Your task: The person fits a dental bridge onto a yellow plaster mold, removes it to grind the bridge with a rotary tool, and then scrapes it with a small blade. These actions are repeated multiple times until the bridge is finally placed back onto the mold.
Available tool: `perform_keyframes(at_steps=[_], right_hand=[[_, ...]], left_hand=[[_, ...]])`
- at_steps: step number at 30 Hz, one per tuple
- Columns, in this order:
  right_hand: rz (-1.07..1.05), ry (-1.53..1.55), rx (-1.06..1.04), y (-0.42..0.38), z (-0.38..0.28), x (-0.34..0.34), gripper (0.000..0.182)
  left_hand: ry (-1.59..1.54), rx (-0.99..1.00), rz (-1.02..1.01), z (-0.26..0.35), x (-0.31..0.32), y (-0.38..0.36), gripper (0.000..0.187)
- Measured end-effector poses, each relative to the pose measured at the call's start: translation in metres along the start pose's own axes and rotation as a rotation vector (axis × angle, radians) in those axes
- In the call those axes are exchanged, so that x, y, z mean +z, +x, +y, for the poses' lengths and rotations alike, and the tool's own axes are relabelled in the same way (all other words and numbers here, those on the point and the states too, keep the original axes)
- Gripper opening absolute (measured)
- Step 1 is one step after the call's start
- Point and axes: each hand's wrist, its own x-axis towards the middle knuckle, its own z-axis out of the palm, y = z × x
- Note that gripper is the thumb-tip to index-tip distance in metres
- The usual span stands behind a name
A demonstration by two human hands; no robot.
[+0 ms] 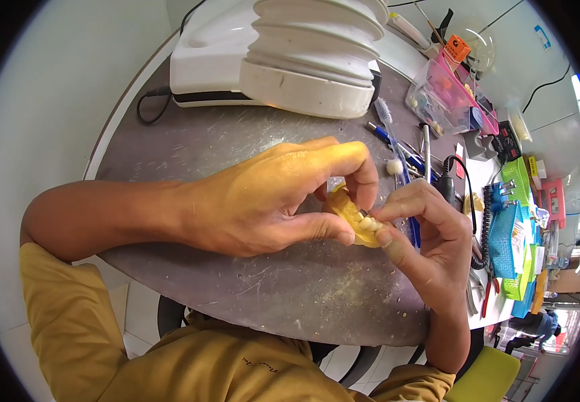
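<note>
My left hand (280,197) is closed around a yellow dental model (343,206), thumb on the near side and fingers curled over the far side. A short row of white tooth crowns (369,224) sits along the model's ridge, with a small dark grey spot at its upper end. From the right, my right hand (434,234) pinches the crowns between thumb and index finger, its fingertips right at the model's edge. Both hands are raised over the grey worktop (189,151). Part of the model is hidden behind the left fingers.
A white machine with a ribbed hose (310,50) stands at the back. Brushes and a blue pen (378,132) lie beyond my right hand, near a black-corded handpiece (445,184). Clear and pink boxes (444,94), blue baskets (504,241) and red-handled pliers (488,298) lie right. Pale dust (343,288) speckles the worktop.
</note>
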Motion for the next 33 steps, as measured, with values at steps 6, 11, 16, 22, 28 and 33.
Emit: perform_keyframes(at_steps=[6,11,16,22,28,33], right_hand=[[-0.030,0.177,0.102,-0.0005,0.0010,-0.0040,0.014],[-0.003,0.221,0.133,-0.0009,0.0007,-0.0033,0.018],[-0.011,0.220,0.154,-0.0011,0.0029,-0.0029,0.018],[-0.035,0.244,0.151,-0.0016,0.0055,-0.0022,0.015],[-0.071,0.239,0.116,-0.0002,0.0075,-0.0035,0.016],[-0.113,0.190,0.117,0.0015,0.0062,-0.0053,0.019]], left_hand=[[-0.078,-0.040,-0.022,0.0010,-0.0020,0.0003,0.035],[-0.199,-0.031,-0.010,-0.0032,-0.0002,0.0008,0.033],[-0.183,-0.035,-0.011,-0.0028,-0.0010,0.0016,0.033],[-0.179,-0.095,-0.023,0.0007,-0.0021,0.0007,0.035],[-0.128,-0.035,-0.007,-0.0013,-0.0013,0.0004,0.036],[-0.095,-0.016,-0.005,0.0004,-0.0023,0.0004,0.036]])
